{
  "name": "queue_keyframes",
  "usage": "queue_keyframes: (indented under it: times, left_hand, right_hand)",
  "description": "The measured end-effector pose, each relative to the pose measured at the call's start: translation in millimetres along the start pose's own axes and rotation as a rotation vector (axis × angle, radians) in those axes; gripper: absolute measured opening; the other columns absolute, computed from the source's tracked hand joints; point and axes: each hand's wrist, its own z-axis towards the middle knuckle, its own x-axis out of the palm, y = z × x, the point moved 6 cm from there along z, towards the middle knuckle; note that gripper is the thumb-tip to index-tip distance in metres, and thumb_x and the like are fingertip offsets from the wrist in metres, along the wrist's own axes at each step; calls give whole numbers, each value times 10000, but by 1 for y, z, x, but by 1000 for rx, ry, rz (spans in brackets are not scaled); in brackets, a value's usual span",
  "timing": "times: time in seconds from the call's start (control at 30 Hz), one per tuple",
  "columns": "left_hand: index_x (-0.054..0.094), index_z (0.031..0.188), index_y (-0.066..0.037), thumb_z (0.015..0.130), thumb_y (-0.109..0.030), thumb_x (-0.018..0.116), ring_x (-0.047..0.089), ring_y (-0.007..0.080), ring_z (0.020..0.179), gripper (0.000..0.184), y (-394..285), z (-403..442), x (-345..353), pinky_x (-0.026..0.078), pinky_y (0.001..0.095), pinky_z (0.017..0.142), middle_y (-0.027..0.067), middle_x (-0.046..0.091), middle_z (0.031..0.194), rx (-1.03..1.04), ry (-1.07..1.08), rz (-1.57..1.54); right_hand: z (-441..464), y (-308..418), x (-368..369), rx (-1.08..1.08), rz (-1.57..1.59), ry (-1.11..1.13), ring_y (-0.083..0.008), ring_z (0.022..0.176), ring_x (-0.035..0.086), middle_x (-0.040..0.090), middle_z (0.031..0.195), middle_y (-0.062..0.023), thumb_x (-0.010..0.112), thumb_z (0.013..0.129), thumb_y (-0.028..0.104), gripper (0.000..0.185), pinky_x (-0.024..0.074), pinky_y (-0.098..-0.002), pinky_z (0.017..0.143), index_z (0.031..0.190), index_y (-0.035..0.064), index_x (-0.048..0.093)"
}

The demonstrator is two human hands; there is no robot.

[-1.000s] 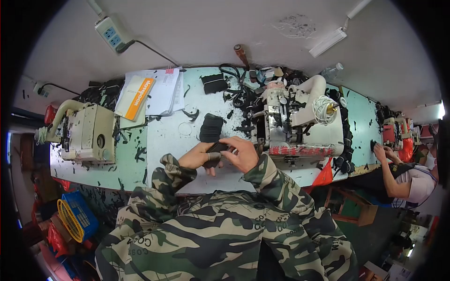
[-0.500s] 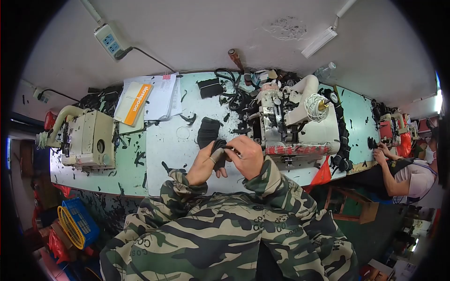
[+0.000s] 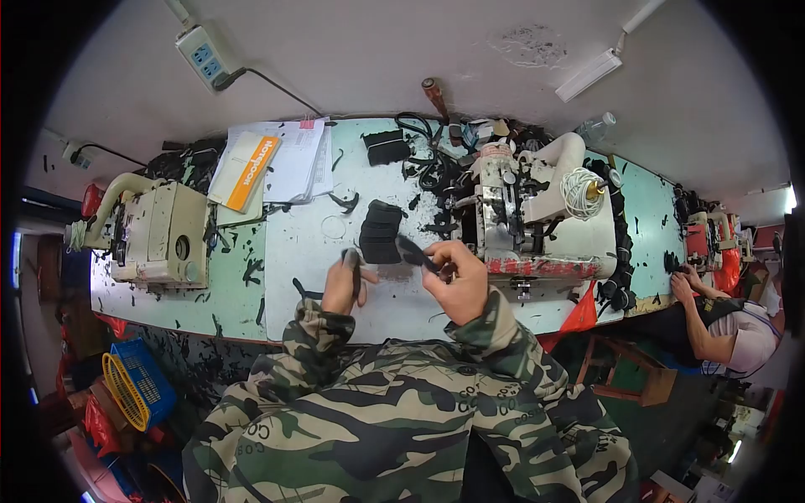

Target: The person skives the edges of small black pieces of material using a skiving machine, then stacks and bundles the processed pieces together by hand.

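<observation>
My left hand is over the front of the white table, left of a black fabric stack. Its fingers are loosely bent and apart; a dark grey patch lies along the thumb side, and whether this is a cover or a strip I cannot make out. To the right of the stack, my right hand is closed on a black fabric strip, pinched between thumb and fingers. The strip's far end points left, close to the stack.
A cream sewing machine stands right of my hands, another machine at left. Papers with an orange-banded notebook, a black bundle and scraps lie behind. A co-worker works at far right.
My hands were together around dark folded fabric; now they are apart. The left has moved left, and the right has moved slightly right with a black strip. The view has shifted a little.
</observation>
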Motion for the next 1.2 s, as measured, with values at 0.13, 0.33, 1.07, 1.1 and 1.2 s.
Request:
queue_keyframes:
  times: [0.13, 0.33, 1.07, 1.1, 1.2]
  left_hand:
    - [555, 1058, -11, 979, -404, 493, 558, 187, 445, 405, -16, -27, 55, 400, 296, 334, 101, 615, 751, -98, 256, -161]
    - [545, 991, -14, 926, -186, 574, 619, 198, 548, 186, 23, 0, -14, 485, 290, 443, 87, 613, 735, -130, 25, -77]
    - [567, 919, 9, 894, -152, 642, 600, 161, 496, 179, 11, 32, -36, 504, 282, 448, 62, 576, 680, 19, -179, 189]
    - [567, 898, 16, 890, -157, 651, 594, 165, 485, 193, 8, 33, -35, 498, 288, 444, 66, 575, 662, 36, -195, 214]
    - [567, 805, 27, 878, -181, 671, 548, 155, 445, 244, -10, 36, -47, 428, 308, 418, 66, 540, 556, 159, -281, 544]
  right_hand:
    - [-17, -18, 70, -367, -337, 295, -343, 833, 606, 625, 927, -144, 693, 750, 93, 207, 500, -395, 759, 934, 44, 614]
    - [5, -86, 80, -110, -375, 268, -312, 926, 595, 574, 982, -117, 681, 791, 117, 281, 502, -417, 743, 1060, 76, 611]
    - [31, -120, 105, 26, -700, 351, -322, 970, 577, 549, 996, -111, 688, 766, 123, 290, 505, -445, 777, 1027, 94, 563]
    - [30, -130, 112, 19, -698, 359, -326, 961, 576, 553, 982, -115, 672, 765, 119, 282, 502, -448, 776, 1023, 97, 562]
    - [25, -143, 113, -44, -605, 339, -356, 941, 559, 555, 946, -130, 593, 722, 76, 265, 486, -466, 792, 988, 85, 596]
